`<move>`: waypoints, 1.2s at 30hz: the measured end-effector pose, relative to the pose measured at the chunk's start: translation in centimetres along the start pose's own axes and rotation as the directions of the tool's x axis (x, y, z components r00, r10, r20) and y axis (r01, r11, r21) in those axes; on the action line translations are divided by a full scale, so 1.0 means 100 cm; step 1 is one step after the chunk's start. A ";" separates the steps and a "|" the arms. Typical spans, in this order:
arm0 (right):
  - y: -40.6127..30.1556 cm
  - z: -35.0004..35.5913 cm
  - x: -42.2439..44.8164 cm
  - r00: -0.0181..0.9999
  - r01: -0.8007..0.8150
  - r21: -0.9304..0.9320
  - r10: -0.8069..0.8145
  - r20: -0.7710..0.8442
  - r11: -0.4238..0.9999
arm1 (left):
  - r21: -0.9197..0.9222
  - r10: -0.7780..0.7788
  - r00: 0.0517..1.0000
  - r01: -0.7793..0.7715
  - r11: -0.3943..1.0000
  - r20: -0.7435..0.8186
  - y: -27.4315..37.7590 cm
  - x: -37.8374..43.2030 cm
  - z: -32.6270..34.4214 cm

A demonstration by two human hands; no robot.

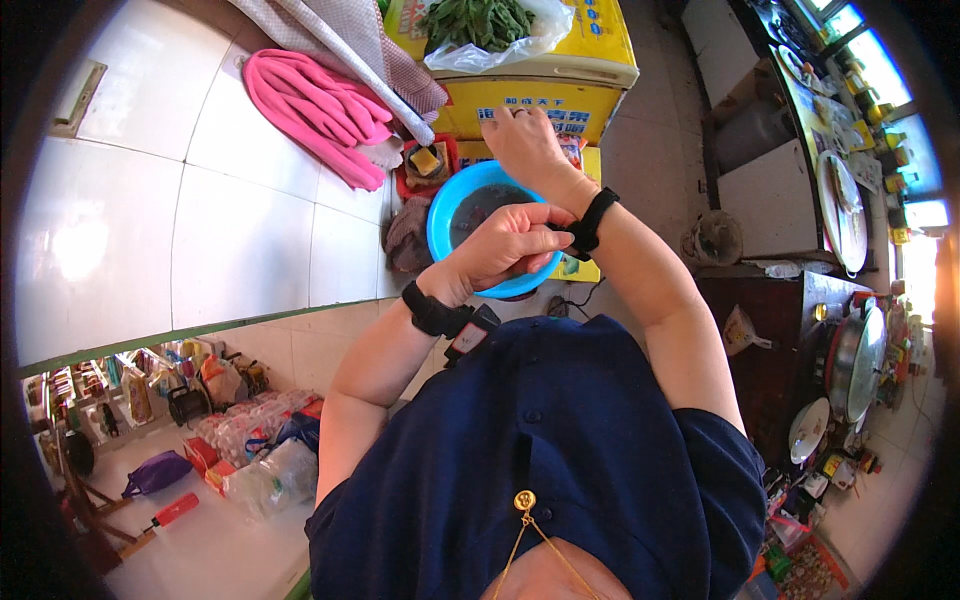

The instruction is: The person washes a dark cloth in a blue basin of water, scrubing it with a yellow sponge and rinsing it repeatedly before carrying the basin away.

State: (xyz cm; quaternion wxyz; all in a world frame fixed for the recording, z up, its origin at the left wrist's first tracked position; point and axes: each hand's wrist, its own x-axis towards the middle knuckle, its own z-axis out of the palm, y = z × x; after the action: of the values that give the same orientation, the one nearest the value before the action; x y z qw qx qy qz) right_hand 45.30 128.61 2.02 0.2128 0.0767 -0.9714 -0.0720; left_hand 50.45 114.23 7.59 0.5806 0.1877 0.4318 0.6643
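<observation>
My left hand (514, 244) reaches across the front of my body, its thumb and index finger pinching the black strap (598, 217) on my right wrist. Farther out, my right hand (529, 146) hangs with loosely bent fingers and a ring on one of them. Its fingertips are hidden, and I see nothing held in it. Beneath both hands stands a blue plastic basin (439, 217) holding dark, murky water (480, 206). Another black strap with a small device (471, 334) circles my left wrist.
Beyond the basin, leafy greens (480, 22) lie on a plastic bag atop a yellow carton (611, 94). A pink cloth (322, 112) hangs over white tiles at left. Beside the basin are a red tray (410, 180) with a yellow block (424, 160) and a brown cloth (409, 236). A bucket (712, 238) stands right.
</observation>
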 end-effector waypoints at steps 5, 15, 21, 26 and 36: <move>-0.002 0.012 -0.006 0.986 0.108 -0.103 -0.093 0.138 0.989 | -0.096 -0.059 0.998 0.057 0.994 -0.012 -0.013 0.005 -0.011; -0.020 0.040 -0.021 0.974 0.197 -0.367 -0.138 0.182 0.909 | -0.326 -0.058 0.987 0.007 0.945 -0.150 -0.014 0.011 0.001; -0.022 0.037 -0.021 0.926 0.102 -0.038 -0.081 0.368 0.994 | 0.125 0.147 0.960 -0.120 0.985 -0.237 0.013 0.009 -0.012; 0.001 0.023 -0.001 0.956 0.049 -0.134 -0.008 0.292 0.990 | 0.493 0.242 0.932 -0.083 0.866 -0.269 -0.009 0.014 -0.012; 0.002 0.015 0.002 0.981 -0.056 -0.085 0.070 0.179 0.995 | 0.713 0.368 0.915 -0.146 0.685 -0.166 -0.008 0.016 -0.007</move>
State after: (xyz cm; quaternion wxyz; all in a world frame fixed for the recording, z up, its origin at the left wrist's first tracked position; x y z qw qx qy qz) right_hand 44.45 128.93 0.78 0.1282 0.0304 -0.9851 -0.1105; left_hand 50.04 115.43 6.20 0.2976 0.3468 0.6974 0.5521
